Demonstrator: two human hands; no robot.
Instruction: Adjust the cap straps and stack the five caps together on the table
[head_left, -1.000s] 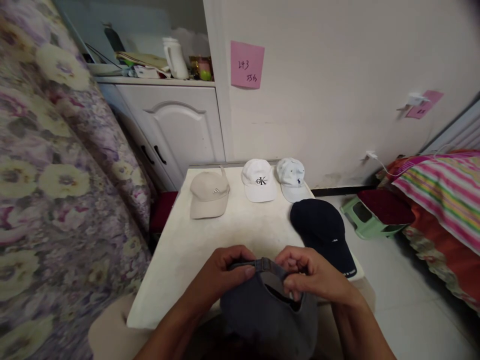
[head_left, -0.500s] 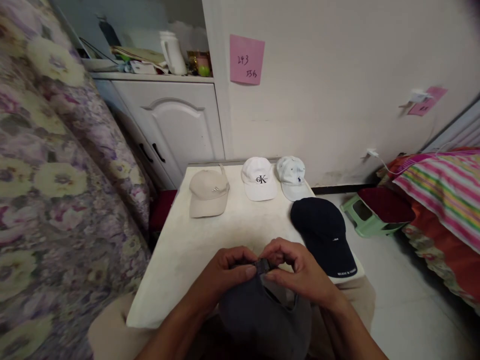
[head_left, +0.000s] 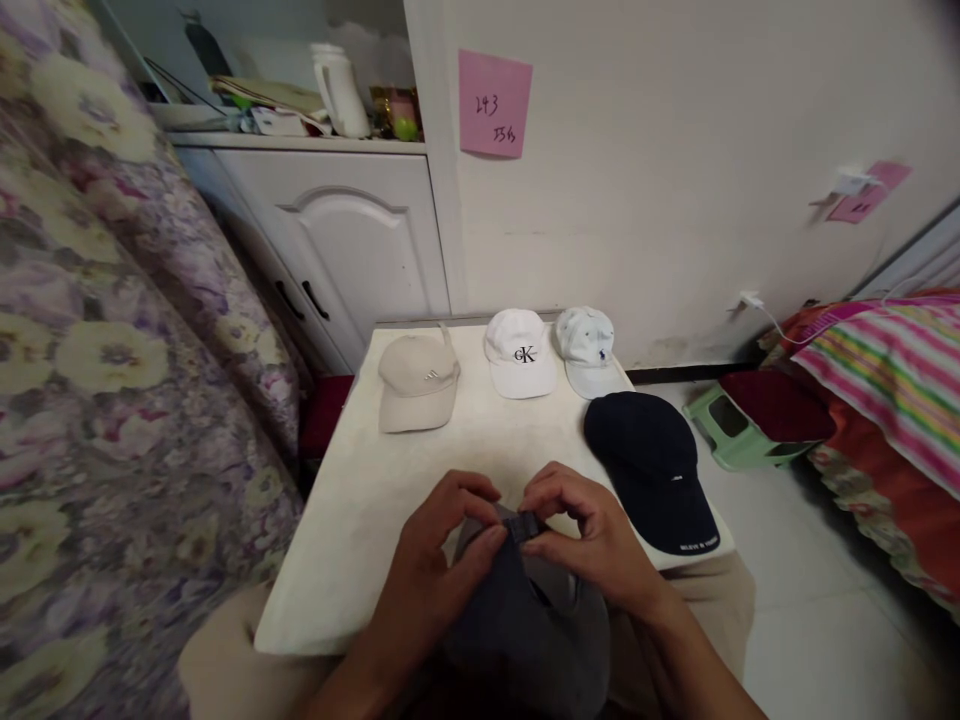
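At the near edge of the white table [head_left: 360,540], the grey cap [head_left: 525,635] is gripped by left hand [head_left: 431,560] and right hand [head_left: 592,530], its front hidden. On the navy cap [head_left: 645,450], brim lettering is barely legible. "CK" is borne by the white cap [head_left: 516,338], "243" by the larger pink note [head_left: 495,85]. The strap [head_left: 523,526] is pinched between thumbs and fingers.

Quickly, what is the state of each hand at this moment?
Left hand: closed, holding the gray cap at its back strap.
Right hand: closed, pinching the same strap.
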